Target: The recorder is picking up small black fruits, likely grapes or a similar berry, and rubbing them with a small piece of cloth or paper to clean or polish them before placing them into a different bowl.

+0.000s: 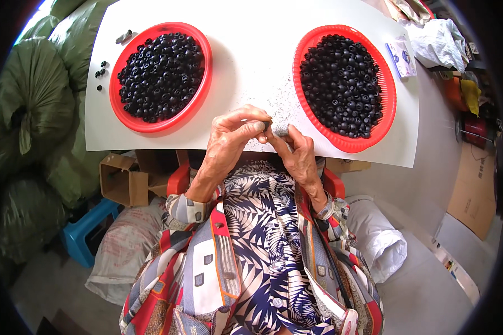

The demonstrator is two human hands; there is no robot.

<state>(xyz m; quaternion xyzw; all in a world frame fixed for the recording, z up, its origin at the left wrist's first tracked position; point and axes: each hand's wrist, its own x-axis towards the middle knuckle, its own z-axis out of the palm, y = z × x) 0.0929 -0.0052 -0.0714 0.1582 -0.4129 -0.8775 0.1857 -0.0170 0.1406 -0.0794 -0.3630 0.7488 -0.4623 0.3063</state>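
My left hand (233,134) and my right hand (297,152) meet at the near edge of a white board (251,50). Their fingertips pinch a small grey-black piece (278,129) between them; both hands touch it. A round red basket (205,89) at the left holds a heap of small black ring-shaped parts (161,75). A second red basket (389,95) at the right holds more black ring-shaped parts (341,84). Fine dark specks lie on the board near my fingers.
A few loose black parts (100,71) lie at the board's left edge. A small packet (401,57) sits at its right edge. Green sacks (31,111), cardboard boxes (120,180), a blue stool (89,226) and a white bag (377,237) stand around.
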